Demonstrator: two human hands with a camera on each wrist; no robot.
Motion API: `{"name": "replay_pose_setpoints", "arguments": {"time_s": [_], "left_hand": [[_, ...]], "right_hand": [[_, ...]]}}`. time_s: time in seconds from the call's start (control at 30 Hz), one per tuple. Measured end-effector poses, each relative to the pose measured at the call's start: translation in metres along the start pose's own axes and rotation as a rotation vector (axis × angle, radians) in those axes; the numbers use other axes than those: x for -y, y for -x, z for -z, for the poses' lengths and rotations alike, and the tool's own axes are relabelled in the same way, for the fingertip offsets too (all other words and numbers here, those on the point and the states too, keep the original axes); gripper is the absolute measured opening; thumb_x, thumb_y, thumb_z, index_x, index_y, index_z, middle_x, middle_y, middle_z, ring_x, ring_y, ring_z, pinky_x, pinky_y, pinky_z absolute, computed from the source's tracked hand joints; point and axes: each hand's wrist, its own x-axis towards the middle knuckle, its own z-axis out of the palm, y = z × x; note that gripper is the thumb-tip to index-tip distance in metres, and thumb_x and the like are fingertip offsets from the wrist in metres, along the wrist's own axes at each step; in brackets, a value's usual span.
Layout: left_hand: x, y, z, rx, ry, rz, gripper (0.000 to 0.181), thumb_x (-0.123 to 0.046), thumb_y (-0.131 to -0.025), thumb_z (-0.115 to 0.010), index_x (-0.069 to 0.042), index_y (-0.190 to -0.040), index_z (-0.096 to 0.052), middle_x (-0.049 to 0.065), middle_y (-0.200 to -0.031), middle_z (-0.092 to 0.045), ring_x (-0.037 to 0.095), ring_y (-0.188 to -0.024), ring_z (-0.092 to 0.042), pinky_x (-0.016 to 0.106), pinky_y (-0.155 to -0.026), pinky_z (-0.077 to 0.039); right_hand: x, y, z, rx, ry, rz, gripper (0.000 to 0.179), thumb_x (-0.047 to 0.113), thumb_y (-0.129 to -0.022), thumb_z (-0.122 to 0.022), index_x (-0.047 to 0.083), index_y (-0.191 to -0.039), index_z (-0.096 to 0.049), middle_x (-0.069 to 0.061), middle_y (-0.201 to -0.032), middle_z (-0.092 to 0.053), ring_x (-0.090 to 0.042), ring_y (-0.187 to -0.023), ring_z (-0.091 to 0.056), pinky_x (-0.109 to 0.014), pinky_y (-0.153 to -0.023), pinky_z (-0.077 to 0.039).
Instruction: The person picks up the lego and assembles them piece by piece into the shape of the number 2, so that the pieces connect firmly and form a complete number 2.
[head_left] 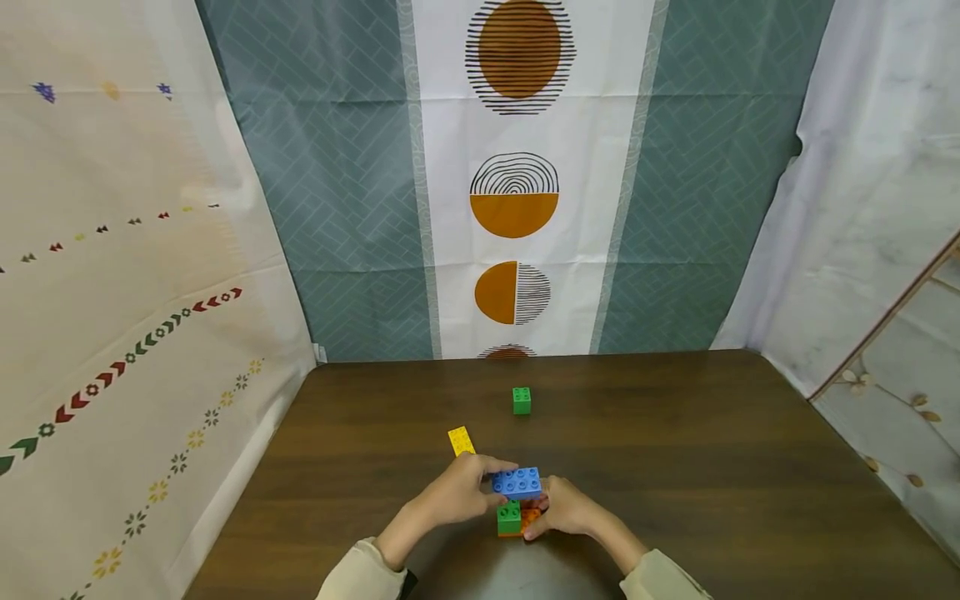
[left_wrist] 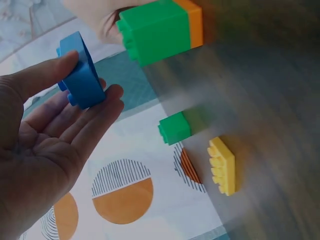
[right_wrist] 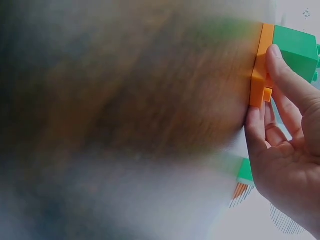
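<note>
Blue brick [head_left: 517, 483] pinched in grip of left hand [head_left: 459, 490]; orange brick [right_wrist: 258, 84], topped by green brick [head_left: 509, 519], pinched by right hand [head_left: 572, 507].

Blue on the thick brick [head_left: 517, 483], orange on the base piece [right_wrist: 257, 82], green on the near block [head_left: 509, 518] and the far block [head_left: 522, 402], yellow on the slim brick [head_left: 461, 440]. Brown, streaked grain across the counter [head_left: 675, 450]. Cream on the sleeves [head_left: 366, 575]. Teal herringbone beside a white strip with ochre discs and black lines on the backdrop [head_left: 337, 167]. Red and green arrows, yellow flowers along the left cloth [head_left: 150, 250].
</note>
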Motion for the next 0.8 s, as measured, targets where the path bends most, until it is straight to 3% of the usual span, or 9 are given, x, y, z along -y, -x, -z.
{"name": "replay_pose_setpoints", "arguments": {"time_s": [0.1, 0.37, 0.57, 0.8], "left_hand": [[0.004, 0.004, -0.002, 0.021, 0.027, 0.007, 0.040, -0.002, -0.085, -0.071, 0.000, -0.125, -0.065, 0.014, -0.116, -0.070, 0.006, -0.078, -0.054, 0.016, -0.068, -0.049], [0.011, 0.007, -0.006, 0.061, 0.096, 0.038, 0.040, -0.003, -0.085, -0.071, 0.002, -0.125, -0.064, 0.015, -0.113, -0.070, 0.006, -0.076, -0.056, 0.014, -0.065, -0.048], [0.016, 0.008, -0.008, 0.069, 0.101, 0.045, 0.039, -0.003, -0.085, -0.072, 0.003, -0.123, -0.065, 0.017, -0.114, -0.070, 0.006, -0.078, -0.057, 0.014, -0.067, -0.049], [0.017, 0.007, -0.013, 0.059, 0.116, 0.033, 0.038, -0.003, -0.084, -0.072, 0.003, -0.122, -0.066, 0.017, -0.116, -0.070, 0.003, -0.080, -0.058, 0.013, -0.070, -0.049]], "right_hand": [[0.000, 0.000, 0.000, 0.002, -0.025, -0.011, 0.047, 0.004, -0.071, -0.085, -0.007, -0.111, -0.065, -0.014, -0.103, -0.072, -0.019, -0.090, -0.066, -0.030, -0.078, -0.056], [0.000, 0.000, 0.000, -0.002, -0.004, -0.018, 0.045, 0.006, -0.072, -0.085, -0.008, -0.110, -0.064, -0.016, -0.104, -0.071, -0.029, -0.097, -0.066, -0.045, -0.084, -0.055], [-0.001, 0.000, 0.000, -0.015, 0.028, -0.015, 0.037, 0.007, -0.071, -0.086, -0.005, -0.098, -0.066, -0.009, -0.095, -0.069, -0.022, -0.090, -0.065, -0.038, -0.079, -0.056], [-0.001, 0.001, -0.002, -0.014, -0.018, -0.011, 0.041, 0.005, -0.070, -0.086, -0.006, -0.103, -0.065, -0.010, -0.096, -0.071, -0.021, -0.089, -0.066, -0.033, -0.075, -0.055]]}}
